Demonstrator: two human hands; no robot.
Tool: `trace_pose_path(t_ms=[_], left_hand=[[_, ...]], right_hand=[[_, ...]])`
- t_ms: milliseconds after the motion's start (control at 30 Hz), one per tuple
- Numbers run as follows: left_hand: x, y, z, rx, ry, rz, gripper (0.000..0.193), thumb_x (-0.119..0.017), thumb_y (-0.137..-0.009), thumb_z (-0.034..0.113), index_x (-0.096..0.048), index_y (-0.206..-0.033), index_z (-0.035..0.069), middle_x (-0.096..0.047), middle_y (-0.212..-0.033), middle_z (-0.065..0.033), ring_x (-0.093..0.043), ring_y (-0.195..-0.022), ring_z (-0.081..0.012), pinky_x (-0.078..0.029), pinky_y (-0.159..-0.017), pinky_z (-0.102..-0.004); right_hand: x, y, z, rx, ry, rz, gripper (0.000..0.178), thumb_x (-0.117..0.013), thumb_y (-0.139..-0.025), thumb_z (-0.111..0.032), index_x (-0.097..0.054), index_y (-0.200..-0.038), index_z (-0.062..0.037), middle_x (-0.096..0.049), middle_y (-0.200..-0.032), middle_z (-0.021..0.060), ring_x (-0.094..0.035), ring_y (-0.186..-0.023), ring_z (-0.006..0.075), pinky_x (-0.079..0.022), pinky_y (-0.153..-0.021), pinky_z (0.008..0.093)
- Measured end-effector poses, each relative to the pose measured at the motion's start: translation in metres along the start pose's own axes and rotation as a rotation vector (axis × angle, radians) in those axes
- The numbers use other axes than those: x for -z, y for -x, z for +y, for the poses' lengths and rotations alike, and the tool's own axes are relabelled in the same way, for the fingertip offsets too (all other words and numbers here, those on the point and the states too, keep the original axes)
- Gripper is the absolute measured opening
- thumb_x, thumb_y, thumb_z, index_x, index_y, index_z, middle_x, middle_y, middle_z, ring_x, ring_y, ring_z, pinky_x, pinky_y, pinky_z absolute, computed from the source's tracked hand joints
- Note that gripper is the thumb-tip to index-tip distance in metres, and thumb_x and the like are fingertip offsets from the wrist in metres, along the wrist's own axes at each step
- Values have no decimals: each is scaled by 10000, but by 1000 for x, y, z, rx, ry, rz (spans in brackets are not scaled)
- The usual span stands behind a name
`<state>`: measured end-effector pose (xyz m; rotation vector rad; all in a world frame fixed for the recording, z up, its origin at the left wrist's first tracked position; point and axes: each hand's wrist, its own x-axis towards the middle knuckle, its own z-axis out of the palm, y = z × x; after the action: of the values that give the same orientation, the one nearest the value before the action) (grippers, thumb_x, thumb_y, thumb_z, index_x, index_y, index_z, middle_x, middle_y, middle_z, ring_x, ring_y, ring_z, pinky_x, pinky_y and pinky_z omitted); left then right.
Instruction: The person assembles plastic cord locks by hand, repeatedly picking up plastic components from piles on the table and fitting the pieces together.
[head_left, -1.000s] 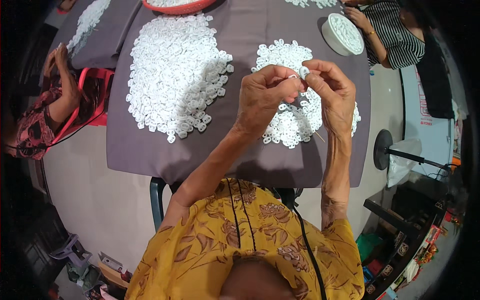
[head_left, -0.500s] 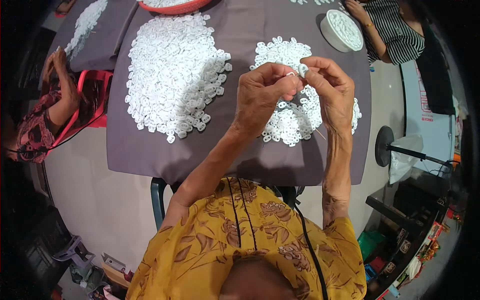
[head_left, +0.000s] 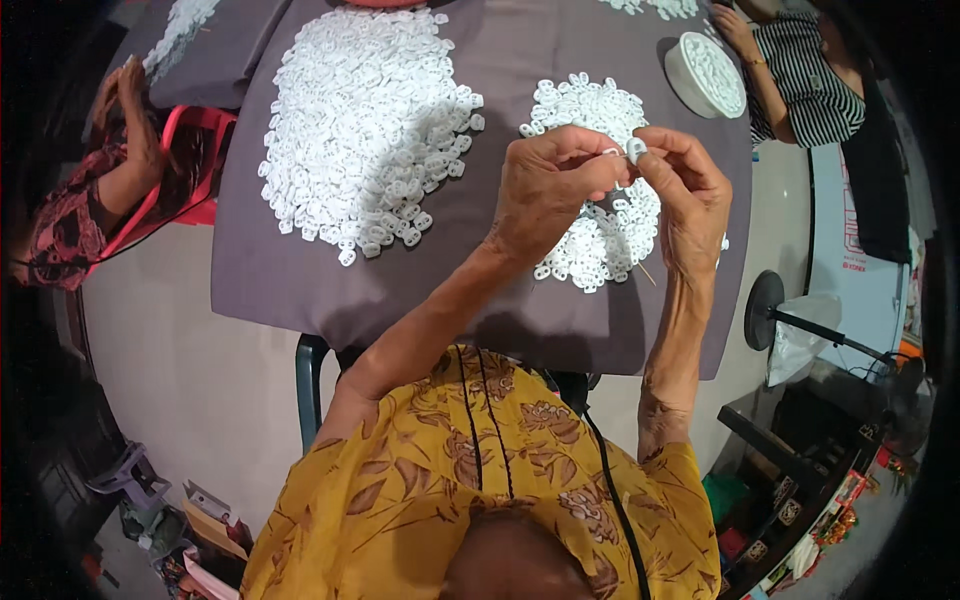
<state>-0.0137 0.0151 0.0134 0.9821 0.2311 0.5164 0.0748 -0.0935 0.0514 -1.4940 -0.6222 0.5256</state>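
Over the smaller pile of white plastic pieces [head_left: 585,105], both hands meet with their fingertips close together. My right hand [head_left: 692,200] pinches a small rounded white plastic piece [head_left: 636,149] with holes between thumb and forefinger. My left hand [head_left: 555,190] is closed in a pinch just left of it. A bit of white shows at its fingertips, too small to name for certain. Part of the pile is hidden beneath my hands. A thin brown stick [head_left: 647,272] pokes out at the pile's near right edge.
A larger heap of white pieces [head_left: 350,130] covers the left of the grey tablecloth [head_left: 290,290]. At the far right stands a white bowl [head_left: 672,75] filled with pieces, near a person in stripes [head_left: 800,75]. Another person [head_left: 130,160] sits at left by a red chair [head_left: 205,120].
The view has shifted slightly, so the table and piles sit a little differently in it. My hands keep the same pinching pose, with the white piece still in the right fingertips.
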Motion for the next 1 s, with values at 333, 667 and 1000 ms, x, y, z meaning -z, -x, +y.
trace_pose_path(t_ms=[333, 667, 1000], left_hand=[[3, 1, 5, 53, -184, -28, 142, -591, -788, 89, -619, -874, -21, -638, -766, -61, -573, -670, -72, -465, -610, -192], [6, 0, -1, 19, -99, 29, 188, -602, -753, 135, -635, -805, -43, -622, -677, -52, -559, -600, -72, -461, -544, -195], [7, -2, -2, 231, 112, 45, 199, -591, -803, 149, -617, -837, -45, -608, -727, -73, -582, -649, -107, -503, -607, -236]], right_hand=[[-7, 2, -6, 60, 91, 40, 187, -588, -776, 8, -595, -958, 46, -588, -765, 65, -568, -688, 121, -464, -648, 232], [-9, 5, 0, 56, 200, 7, 181, -594, -791, -16, -597, -963, 40, -592, -794, 55, -556, -719, 108, -458, -661, 222], [-8, 2, 6, 135, 433, -25, 233, -628, -773, -50, -585, -991, 20, -587, -818, 43, -552, -733, 111, -453, -663, 230]])
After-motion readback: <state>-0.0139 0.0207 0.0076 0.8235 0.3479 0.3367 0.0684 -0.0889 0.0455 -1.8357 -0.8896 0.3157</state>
